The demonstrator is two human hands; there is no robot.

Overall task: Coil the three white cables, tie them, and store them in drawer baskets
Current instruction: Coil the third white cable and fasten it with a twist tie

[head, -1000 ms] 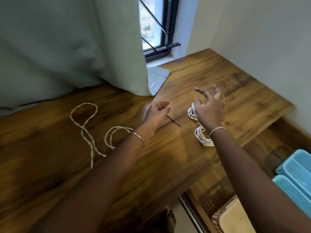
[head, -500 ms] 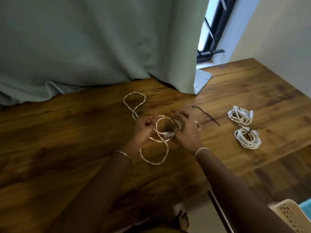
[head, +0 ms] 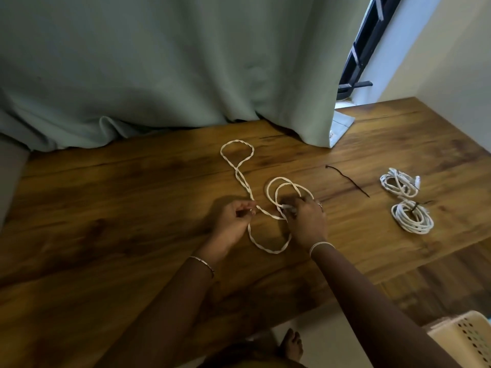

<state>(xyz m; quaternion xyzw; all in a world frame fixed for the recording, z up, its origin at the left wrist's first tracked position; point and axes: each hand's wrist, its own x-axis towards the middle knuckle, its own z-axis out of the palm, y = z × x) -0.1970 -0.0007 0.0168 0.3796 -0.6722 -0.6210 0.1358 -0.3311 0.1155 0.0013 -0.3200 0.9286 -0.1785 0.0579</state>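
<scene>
A loose white braided cable lies in loops across the middle of the wooden table. My left hand pinches one strand of it. My right hand grips its plug end beside two small loops. Two coiled white cables, each tied, lie at the right: the farther coil and the nearer coil. A thin black tie lies loose between the hands and those coils.
A pale green curtain hangs onto the table's far edge. A window frame shows at the upper right. A beige drawer basket sits below the table's front right edge. My bare foot is on the floor.
Both hands left the coiled cables at the right and came to the loose cable. They took hold of it, and the cable now has two small loops by my right hand.
</scene>
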